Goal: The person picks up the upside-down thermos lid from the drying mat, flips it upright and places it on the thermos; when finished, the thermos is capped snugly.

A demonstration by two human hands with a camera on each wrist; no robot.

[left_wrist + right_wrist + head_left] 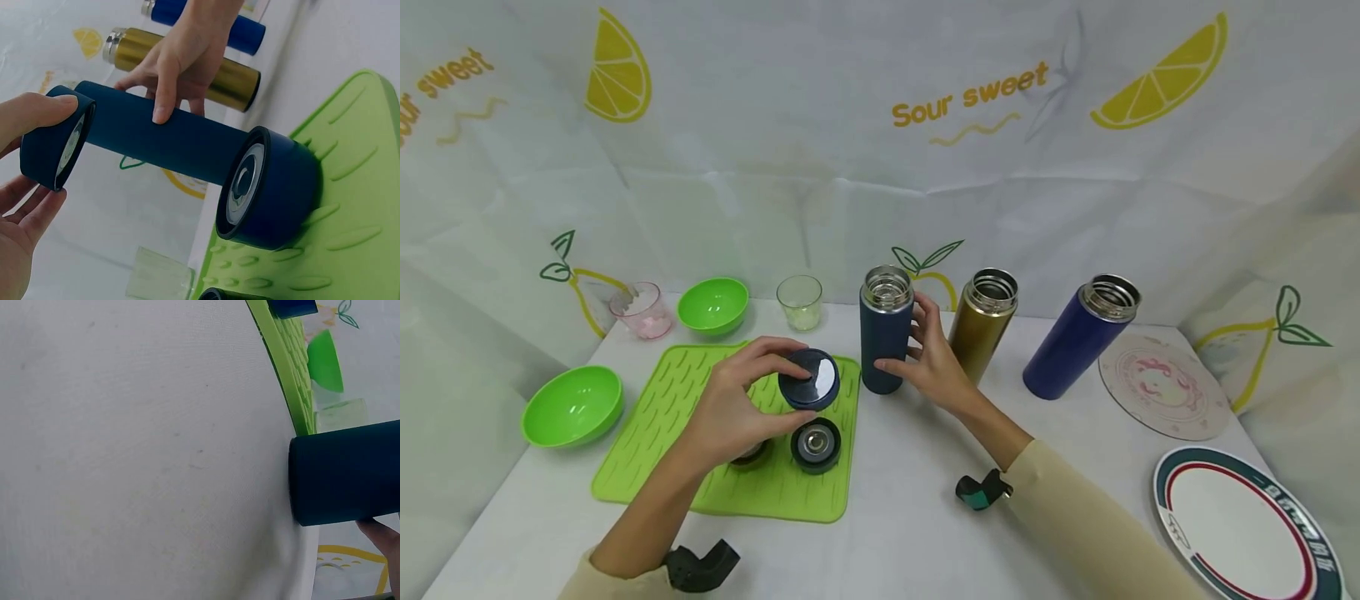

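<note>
Above the green drying mat, my left hand pinches a dark blue bottle lid between thumb and fingers. The left wrist view shows this lid tilted, its underside partly visible. My right hand grips a dark blue thermos bottle, thumb in front and fingers round the side. That bottle stands upright on the table, its steel mouth uncovered. A blue lid lies underside up on the mat. Another lid beside it is mostly hidden by my left wrist.
Right of my right hand stand uncapped gold and blue thermos bottles. Farther right are a round pink-patterned board and a white plate. Green bowls, a pink glass and a clear glass sit left and behind.
</note>
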